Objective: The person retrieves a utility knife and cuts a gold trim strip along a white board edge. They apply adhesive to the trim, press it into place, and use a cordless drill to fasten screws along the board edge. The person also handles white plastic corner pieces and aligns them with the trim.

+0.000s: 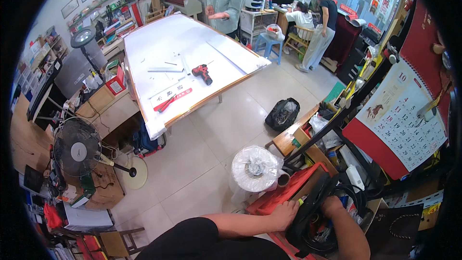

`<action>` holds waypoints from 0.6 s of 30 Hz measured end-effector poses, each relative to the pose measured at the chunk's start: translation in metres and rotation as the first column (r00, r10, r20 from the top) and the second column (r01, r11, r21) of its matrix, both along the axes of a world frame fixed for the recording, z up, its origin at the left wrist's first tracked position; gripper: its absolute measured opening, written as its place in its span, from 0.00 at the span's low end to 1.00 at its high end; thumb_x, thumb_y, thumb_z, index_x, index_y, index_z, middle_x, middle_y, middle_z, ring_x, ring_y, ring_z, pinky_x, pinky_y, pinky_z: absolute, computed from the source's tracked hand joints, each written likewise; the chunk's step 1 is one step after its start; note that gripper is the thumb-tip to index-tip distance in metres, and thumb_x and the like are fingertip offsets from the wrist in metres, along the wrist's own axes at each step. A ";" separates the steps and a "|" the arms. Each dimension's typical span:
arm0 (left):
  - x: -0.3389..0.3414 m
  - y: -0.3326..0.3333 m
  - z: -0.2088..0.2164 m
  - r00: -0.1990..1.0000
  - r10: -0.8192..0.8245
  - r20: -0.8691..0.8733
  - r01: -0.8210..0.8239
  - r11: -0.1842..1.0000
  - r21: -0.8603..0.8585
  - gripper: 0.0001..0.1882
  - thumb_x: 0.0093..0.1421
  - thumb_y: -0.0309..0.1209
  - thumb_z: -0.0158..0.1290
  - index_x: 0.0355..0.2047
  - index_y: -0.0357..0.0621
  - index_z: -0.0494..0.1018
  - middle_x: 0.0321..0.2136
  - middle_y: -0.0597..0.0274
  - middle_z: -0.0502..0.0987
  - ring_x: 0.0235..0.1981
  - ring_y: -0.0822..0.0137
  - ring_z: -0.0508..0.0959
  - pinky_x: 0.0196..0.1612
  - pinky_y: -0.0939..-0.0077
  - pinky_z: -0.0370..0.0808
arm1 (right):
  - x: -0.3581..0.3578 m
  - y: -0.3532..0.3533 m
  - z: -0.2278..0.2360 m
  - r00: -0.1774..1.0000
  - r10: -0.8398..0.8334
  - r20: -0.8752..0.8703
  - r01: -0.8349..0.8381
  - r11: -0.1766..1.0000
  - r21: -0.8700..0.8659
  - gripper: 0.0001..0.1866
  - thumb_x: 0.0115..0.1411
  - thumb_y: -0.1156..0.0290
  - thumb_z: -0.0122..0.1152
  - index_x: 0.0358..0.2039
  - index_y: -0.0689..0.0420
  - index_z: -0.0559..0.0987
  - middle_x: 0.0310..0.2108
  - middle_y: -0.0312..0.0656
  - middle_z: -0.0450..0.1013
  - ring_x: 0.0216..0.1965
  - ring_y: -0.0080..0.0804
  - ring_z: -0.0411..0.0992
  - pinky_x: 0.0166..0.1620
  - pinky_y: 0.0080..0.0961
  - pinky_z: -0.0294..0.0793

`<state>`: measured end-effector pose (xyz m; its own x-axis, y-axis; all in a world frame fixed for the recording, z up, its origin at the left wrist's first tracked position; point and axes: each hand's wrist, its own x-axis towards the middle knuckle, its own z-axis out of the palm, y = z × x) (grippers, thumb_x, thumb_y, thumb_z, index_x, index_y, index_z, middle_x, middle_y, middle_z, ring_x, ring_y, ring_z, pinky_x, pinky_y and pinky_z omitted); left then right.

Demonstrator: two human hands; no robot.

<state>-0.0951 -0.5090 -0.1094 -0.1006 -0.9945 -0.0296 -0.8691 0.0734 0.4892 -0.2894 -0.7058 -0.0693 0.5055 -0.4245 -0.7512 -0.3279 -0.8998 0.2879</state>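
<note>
At the lower right, a black bag (299,228) stands with its mouth open, tools and cables inside it. My left hand (286,214) is closed at the bag's left rim, beside a small yellow-green piece. Over the bag's opening, my right hand (332,206) reaches down among the contents; its fingers are hidden there. Black cable (353,195) lies coiled close to my right wrist. An orange-red bag (274,197) sits just beyond my left hand, next to a roll wrapped in clear plastic (255,169).
A large white-topped table (159,43) bears a red-black cordless drill (202,73) and red-handled pliers (165,104). Across it stands a person (225,2); two more are at the back right. A fan (77,149) stands left, a black bin bag (283,114) on the floor, a calendar (399,113) right.
</note>
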 end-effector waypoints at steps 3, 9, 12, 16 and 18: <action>0.006 0.008 0.012 0.997 -0.045 -0.068 0.045 0.999 -0.001 0.38 0.57 0.31 0.60 0.66 0.32 0.62 0.49 0.47 0.73 0.50 0.48 0.76 0.50 0.56 0.78 | 0.006 0.003 0.008 0.993 0.098 0.068 -0.096 0.995 -0.038 0.15 0.60 0.59 0.63 0.43 0.50 0.88 0.46 0.43 0.84 0.52 0.39 0.82 0.55 0.37 0.79; 0.034 0.060 0.015 0.885 -0.137 -0.445 0.042 0.976 -0.215 0.36 0.57 0.34 0.64 0.64 0.37 0.67 0.57 0.43 0.71 0.59 0.43 0.73 0.61 0.52 0.72 | 0.012 0.013 0.026 0.992 0.099 -0.078 -0.102 0.995 -0.024 0.19 0.67 0.62 0.53 0.52 0.50 0.86 0.54 0.44 0.82 0.55 0.41 0.80 0.56 0.38 0.78; 0.056 0.101 0.001 0.864 -0.029 -0.503 -0.130 0.952 -0.277 0.31 0.59 0.35 0.65 0.62 0.41 0.70 0.58 0.46 0.71 0.59 0.45 0.73 0.62 0.54 0.72 | 0.010 0.004 0.031 0.992 0.066 -0.106 -0.065 0.998 0.013 0.19 0.68 0.62 0.52 0.52 0.51 0.86 0.54 0.47 0.81 0.55 0.43 0.79 0.55 0.39 0.79; 0.092 0.169 -0.022 0.823 0.248 -0.511 -0.384 0.905 -0.180 0.26 0.61 0.34 0.63 0.59 0.42 0.73 0.53 0.49 0.74 0.54 0.51 0.77 0.56 0.59 0.77 | -0.010 -0.005 0.043 0.975 0.067 0.214 -0.062 0.998 -0.029 0.19 0.63 0.61 0.61 0.52 0.54 0.83 0.50 0.52 0.80 0.52 0.50 0.79 0.53 0.45 0.79; 0.103 0.201 -0.025 0.762 0.380 -0.524 -0.465 0.885 -0.034 0.25 0.62 0.34 0.63 0.58 0.41 0.74 0.50 0.49 0.74 0.50 0.55 0.79 0.51 0.62 0.80 | -0.022 0.002 0.057 0.888 -0.001 0.460 -0.003 1.000 0.008 0.23 0.57 0.60 0.69 0.51 0.57 0.80 0.47 0.55 0.79 0.50 0.55 0.78 0.54 0.50 0.78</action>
<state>0.0079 -0.3080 -0.1347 0.3722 -0.9261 0.0610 -0.4759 -0.1340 0.8692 -0.3112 -0.7042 -0.0118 0.7953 -0.4187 -0.4383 -0.4211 -0.9018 0.0974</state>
